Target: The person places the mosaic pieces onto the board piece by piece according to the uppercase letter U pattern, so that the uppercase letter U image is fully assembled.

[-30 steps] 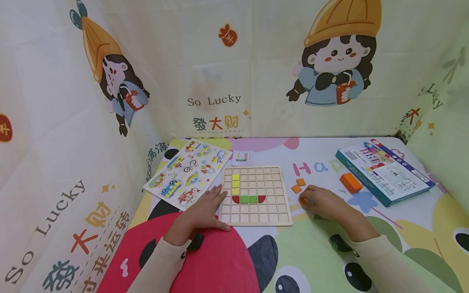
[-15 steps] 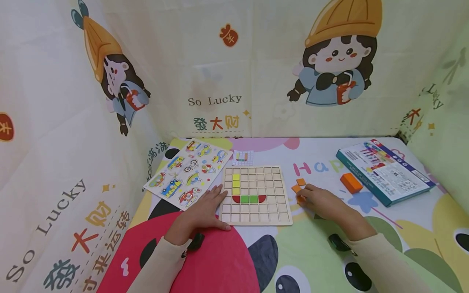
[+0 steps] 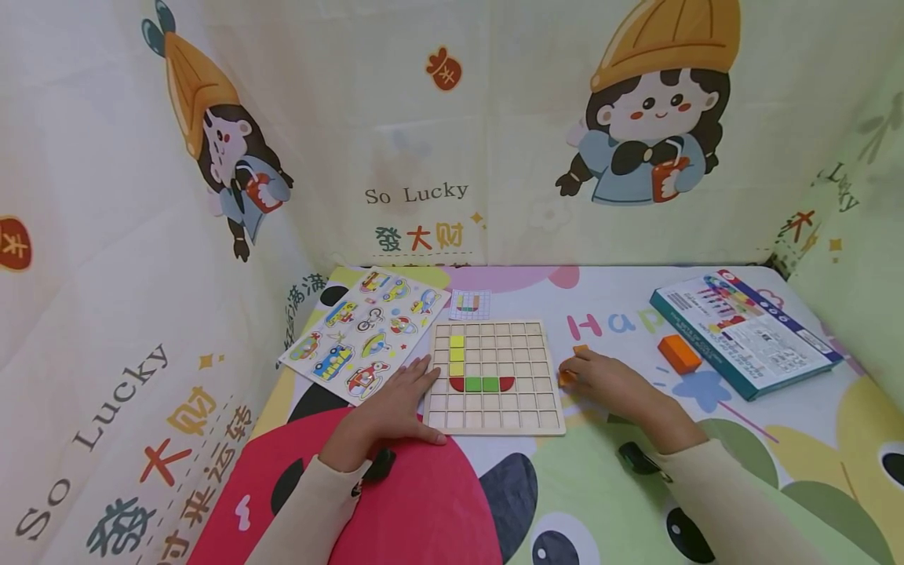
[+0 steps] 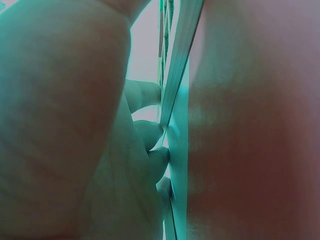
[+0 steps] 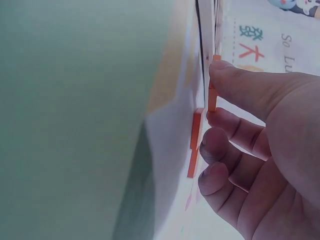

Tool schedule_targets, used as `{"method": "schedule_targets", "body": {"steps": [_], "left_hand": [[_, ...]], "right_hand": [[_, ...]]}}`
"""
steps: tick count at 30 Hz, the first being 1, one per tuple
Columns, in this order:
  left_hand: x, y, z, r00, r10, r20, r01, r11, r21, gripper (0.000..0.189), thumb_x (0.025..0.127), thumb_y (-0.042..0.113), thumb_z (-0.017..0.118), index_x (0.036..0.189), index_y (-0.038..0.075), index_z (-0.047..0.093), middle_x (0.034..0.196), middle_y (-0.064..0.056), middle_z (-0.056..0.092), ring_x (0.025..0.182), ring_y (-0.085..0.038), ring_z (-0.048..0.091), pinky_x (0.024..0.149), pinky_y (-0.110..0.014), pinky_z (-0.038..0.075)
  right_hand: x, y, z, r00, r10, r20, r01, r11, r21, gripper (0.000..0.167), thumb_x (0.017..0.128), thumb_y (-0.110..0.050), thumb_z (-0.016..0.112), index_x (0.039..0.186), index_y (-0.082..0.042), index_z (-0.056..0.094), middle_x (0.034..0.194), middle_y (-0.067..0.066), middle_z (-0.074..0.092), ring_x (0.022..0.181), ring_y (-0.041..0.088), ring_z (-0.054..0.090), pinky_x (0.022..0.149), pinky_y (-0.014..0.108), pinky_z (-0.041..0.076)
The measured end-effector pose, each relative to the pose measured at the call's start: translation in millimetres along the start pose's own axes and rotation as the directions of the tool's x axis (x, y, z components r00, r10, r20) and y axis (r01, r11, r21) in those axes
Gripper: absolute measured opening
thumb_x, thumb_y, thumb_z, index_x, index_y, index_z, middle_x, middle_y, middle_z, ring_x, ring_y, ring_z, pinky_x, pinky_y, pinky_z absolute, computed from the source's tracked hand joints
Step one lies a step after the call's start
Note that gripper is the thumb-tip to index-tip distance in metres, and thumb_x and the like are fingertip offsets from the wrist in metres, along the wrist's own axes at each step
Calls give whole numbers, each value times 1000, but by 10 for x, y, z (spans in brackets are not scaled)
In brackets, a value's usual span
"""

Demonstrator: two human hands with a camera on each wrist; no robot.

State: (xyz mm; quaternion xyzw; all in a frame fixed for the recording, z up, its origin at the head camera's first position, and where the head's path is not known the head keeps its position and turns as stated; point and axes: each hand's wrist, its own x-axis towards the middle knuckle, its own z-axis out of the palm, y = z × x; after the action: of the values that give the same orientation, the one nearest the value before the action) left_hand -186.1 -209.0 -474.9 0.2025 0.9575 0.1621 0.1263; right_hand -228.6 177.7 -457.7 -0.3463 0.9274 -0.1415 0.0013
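My right hand [image 3: 607,384] is just right of the wooden grid board [image 3: 526,420]. In the right wrist view its thumb and index finger pinch a thin orange square tile [image 5: 212,100], held on edge. Two more orange tiles [image 5: 196,130] lie on the table beyond; the hand mostly covers them in the head view. Relaxed fingers of my left hand [image 3: 388,408] rest at the board's left edge, with the thumb by its front corner. Set in the grid are a column of yellow tiles [image 3: 457,355] and a row of green tiles [image 3: 482,384] with a red rounded piece [image 3: 507,384] at each end.
A small pattern card [image 3: 469,304] lies behind the board. A vehicle picture sheet [image 3: 367,337] is at the left, partly beside my left hand. To the right are an orange block [image 3: 679,355] and a teal-edged box [image 3: 749,333]. Printed curtains [image 3: 508,157] stand behind the table.
My right hand has lifted an orange tile from the table and moved left toward the board's right edge. My left hand stays at the board's left edge.
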Motion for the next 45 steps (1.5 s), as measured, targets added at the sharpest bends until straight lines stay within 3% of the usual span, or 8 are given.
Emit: {"method": "schedule_targets", "body": {"steps": [21,29,37,45], "left_hand": [[0,-7,-3,1000,3,2,-3,1000,8,121,61,73,76,156,17,26,162,-4,12,147,-23,6,117,-43,14],[1,-9,2,1000,-4,8,4,1000,7,121,61,72,76,156,18,25,162,-2,10,147,-22,5,117,-43,13],[12,-17,5,1000,-8,14,8,1000,17,121,61,74,75,156,18,25,163,-2,10,148,-21,5,117,-42,13],[3,-14,4,1000,8,-1,-8,1000,5,120,61,72,76,155,17,26,162,-3,12,147,-23,6,117,-44,13]], "right_hand": [[365,-93,71,999,-1,44,-1,999,47,28,88,-22,74,114,-11,69,102,0,58,82,13,54,74,31,52],[500,-199,82,993,76,89,-82,994,67,30,90,-25,72,117,-12,69,104,-2,57,83,12,54,76,30,50],[618,-293,104,992,62,109,-69,996,62,30,91,-26,70,119,-13,67,105,-2,57,85,15,55,79,32,51],[721,-402,120,986,95,136,-103,993,49,30,92,-26,70,119,-15,68,105,-2,58,88,16,56,84,33,51]]}}
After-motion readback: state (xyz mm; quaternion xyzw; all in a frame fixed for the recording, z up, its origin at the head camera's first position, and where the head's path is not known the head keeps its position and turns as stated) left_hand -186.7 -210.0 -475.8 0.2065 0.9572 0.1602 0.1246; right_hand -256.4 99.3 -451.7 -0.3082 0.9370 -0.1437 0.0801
